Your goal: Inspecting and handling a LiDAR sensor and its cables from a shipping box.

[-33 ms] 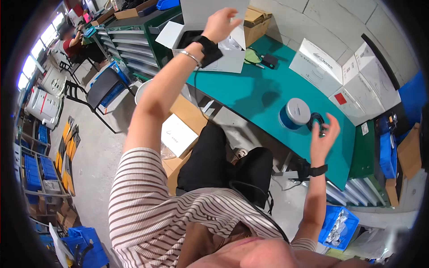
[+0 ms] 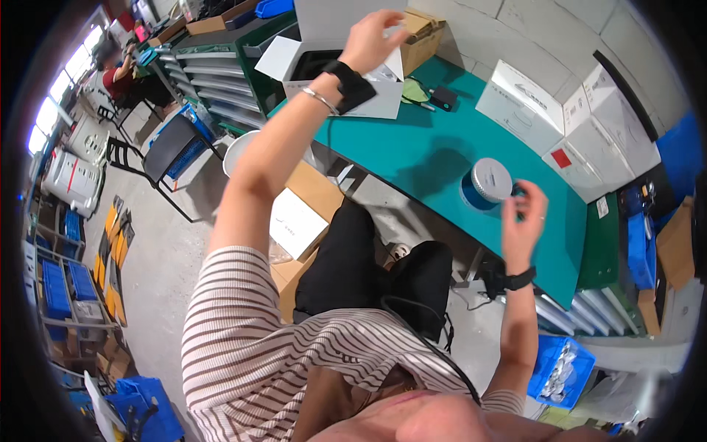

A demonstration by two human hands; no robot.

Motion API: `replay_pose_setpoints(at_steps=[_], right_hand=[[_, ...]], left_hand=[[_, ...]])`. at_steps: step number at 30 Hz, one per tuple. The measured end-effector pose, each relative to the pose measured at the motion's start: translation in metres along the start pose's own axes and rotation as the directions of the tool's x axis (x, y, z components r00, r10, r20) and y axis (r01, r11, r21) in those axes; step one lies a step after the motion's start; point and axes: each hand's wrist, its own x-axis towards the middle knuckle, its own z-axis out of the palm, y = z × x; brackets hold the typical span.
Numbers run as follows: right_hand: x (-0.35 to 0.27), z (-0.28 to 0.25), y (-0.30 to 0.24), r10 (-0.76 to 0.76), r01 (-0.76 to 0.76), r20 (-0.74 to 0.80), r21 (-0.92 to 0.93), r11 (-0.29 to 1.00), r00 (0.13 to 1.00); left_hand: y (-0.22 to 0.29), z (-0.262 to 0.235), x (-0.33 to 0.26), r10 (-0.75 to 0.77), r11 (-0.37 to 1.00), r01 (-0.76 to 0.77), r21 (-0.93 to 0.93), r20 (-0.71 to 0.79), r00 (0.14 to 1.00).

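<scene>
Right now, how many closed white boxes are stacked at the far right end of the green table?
3: one nearest the middle of the table, one beside it with a red label, one behind that against the wall. More may be hidden behind them.

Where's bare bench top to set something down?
Bare green bench top lies between the open white box under the left hand and the blue round device by the right hand. The far edge is crowded with white cartons.

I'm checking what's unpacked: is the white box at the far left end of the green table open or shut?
Open. The white box has its lid flap raised and a side flap splayed out, and the left hand is at its top edge.
</scene>
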Motion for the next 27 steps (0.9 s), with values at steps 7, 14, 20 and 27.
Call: replay_pose_setpoints(at_steps=[7,14,20,27], right_hand=[[-0.047,0.176,-0.016,-0.349,0.089,0.553,0.442,0.893,0.756],[-0.088,0.141,0.092,-0.045,-0.076,0.858,0.098,0.992,0.512],[-0.123,0.034,0.147,0.247,-0.212,0.653,-0.133,0.968,0.716],[-0.129,0.012,0.139,0.216,-0.083,0.406,-0.322,0.943,0.888]], left_hand=[[0.237,-0.009,-0.047,0.468,0.769,-0.471,-0.433,-0.121,0.875],[0.256,-0.075,-0.055,0.484,0.678,-0.434,-0.593,-0.085,0.871],[0.18,-0.046,-0.07,0.026,0.663,0.081,-0.744,0.131,0.991],[0.096,0.068,-0.111,-0.234,0.52,0.548,-0.655,0.508,0.829]])
